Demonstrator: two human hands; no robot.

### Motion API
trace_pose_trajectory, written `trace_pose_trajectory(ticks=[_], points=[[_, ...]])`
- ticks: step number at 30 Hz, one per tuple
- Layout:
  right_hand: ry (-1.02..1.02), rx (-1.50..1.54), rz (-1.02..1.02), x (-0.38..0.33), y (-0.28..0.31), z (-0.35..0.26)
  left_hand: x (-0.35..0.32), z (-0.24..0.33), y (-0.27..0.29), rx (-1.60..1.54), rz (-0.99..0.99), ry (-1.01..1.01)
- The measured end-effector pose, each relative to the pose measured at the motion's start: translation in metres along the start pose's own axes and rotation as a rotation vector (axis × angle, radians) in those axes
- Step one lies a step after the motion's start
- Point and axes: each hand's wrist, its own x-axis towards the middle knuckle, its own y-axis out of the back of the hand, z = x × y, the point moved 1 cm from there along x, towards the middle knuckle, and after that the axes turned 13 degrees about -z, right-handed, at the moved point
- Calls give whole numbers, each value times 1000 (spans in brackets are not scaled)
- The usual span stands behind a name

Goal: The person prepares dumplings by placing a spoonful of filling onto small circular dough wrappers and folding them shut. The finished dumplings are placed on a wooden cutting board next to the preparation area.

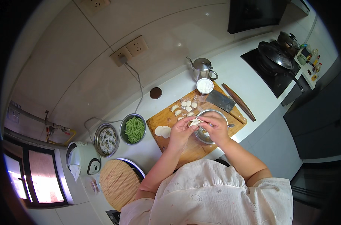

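Between both my hands, above a metal bowl (202, 138), is a dumpling (195, 122) in a pale wrapper. My left hand (181, 132) pinches its left side with bent fingers, and my right hand (216, 129) grips the other edge. My hands hide part of the bowl, and a spoon handle (230, 125) sticks out at its right. On the wooden cutting board (159, 117) lie round wrappers (163, 131) left of my left hand. Beyond my fingers are small dough pieces (188, 108) and a few folded dumplings (174, 108).
A cleaver (220, 100) lies at the board's right, beside a tapered rolling pin (238, 102). Behind stand a bowl of white powder (205, 86) and a metal kettle (202, 69). At left are green beans (135, 129), another metal bowl (96, 139) and a round slatted lid (118, 183).
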Motion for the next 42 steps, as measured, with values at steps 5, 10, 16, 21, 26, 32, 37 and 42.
trace_pose_trajectory(ticks=[5,10,16,21,26,32,37,42], points=[[5,21,-7,-1,1,-1,0,-3,3,89,-46,-28],[48,-38,-3,-2,2,-1,-1,-3,5,122,-70,-14],[85,-65,5,-1,5,-4,0,-3,3,110,-81,-30],[99,-92,-7,0,6,-6,0,-3,3,152,-101,-20],[50,-53,4,-3,6,1,-2,-2,1,146,-164,17],[-117,112,-1,-9,10,6,-2,4,2,164,-230,37],[-28,57,-57,-9,11,8,-4,7,1,188,-150,80],[-49,22,-137,-8,12,7,-2,2,5,209,-141,64]])
